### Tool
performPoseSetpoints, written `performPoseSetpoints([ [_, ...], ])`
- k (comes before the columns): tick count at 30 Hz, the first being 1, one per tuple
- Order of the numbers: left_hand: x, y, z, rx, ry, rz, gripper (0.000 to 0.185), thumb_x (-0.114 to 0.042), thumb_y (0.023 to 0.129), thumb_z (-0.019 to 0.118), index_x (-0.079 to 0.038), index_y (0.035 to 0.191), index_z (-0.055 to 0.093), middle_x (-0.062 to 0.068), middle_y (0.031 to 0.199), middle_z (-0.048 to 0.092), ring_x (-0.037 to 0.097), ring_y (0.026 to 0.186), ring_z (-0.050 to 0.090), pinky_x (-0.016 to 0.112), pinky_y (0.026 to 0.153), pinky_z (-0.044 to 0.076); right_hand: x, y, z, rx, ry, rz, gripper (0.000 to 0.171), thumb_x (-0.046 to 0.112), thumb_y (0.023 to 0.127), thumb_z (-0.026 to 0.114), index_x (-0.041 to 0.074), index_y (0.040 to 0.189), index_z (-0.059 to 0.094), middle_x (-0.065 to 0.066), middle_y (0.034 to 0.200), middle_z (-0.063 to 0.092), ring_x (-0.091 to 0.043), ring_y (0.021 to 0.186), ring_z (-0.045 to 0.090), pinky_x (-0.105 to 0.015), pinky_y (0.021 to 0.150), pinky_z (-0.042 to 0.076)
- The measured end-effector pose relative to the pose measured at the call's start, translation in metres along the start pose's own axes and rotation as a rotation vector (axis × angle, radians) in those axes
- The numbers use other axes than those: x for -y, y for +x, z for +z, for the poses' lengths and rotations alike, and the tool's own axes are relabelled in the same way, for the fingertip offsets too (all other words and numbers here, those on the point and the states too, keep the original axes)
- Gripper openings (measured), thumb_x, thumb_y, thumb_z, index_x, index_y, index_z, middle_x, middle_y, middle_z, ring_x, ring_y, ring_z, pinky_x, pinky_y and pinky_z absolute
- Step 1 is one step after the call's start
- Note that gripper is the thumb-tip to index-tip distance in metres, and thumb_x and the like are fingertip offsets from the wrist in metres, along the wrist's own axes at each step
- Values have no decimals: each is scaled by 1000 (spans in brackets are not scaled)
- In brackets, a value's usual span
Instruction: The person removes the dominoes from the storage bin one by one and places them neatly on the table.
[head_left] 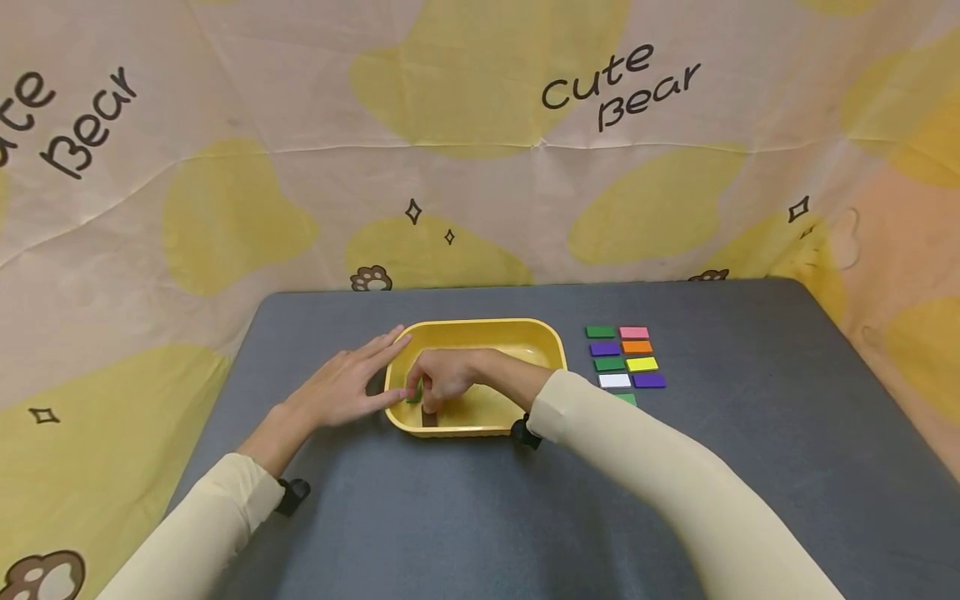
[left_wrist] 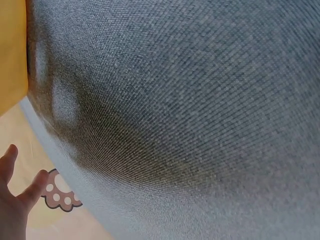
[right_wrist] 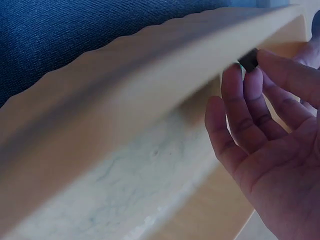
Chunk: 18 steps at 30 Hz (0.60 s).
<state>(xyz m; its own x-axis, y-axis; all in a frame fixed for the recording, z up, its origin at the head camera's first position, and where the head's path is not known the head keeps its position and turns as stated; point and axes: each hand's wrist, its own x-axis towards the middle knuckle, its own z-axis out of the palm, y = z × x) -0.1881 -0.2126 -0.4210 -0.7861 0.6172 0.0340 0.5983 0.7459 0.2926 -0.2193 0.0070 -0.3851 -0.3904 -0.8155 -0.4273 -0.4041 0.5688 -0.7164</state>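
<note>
A yellow tray [head_left: 480, 431] stands on the table under both hands. My left hand [head_left: 341, 387] rests at its left end, fingers spread and fairly straight, with the fingertips and thumb on the rim. My right hand [head_left: 446, 373] reaches down into the tray's left part. Between its thumb and fingers it pinches a small dark block [right_wrist: 249, 60], close to the tray wall. In the head view the dark block [head_left: 429, 418] shows below the thumb, near the front wall. A green block [head_left: 414, 394] shows partly beside the fingertips, mostly covered by the hand.
Right of the tray, several coloured blocks lie in two columns, among them a pink block [head_left: 633, 332], an orange block [head_left: 637, 346] and a white block [head_left: 615, 381]. The right forearm partly covers a light green block [head_left: 626, 399]. A patterned cloth [head_left: 480, 192] hangs behind the grey table [head_left: 450, 517].
</note>
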Motion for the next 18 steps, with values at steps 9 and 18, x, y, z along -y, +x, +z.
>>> performPoseSetpoints([
  [9,-2,0,-1,7,-6,1,80,-57,95,55,-19,160,25,6,164,24,32,141,39,66,98,38,6,-5,1,6,-120,12,18,-7,88,66,-3,102,76,1,81,66,-7,70,50,-18,66,43],
  [18,-2,-1,-2,14,-4,-7,81,-58,95,54,-20,160,25,4,165,22,32,142,39,66,99,37,7,-16,-1,0,-114,24,17,-8,88,66,-3,101,76,-1,85,70,-7,72,52,-18,67,45],
])
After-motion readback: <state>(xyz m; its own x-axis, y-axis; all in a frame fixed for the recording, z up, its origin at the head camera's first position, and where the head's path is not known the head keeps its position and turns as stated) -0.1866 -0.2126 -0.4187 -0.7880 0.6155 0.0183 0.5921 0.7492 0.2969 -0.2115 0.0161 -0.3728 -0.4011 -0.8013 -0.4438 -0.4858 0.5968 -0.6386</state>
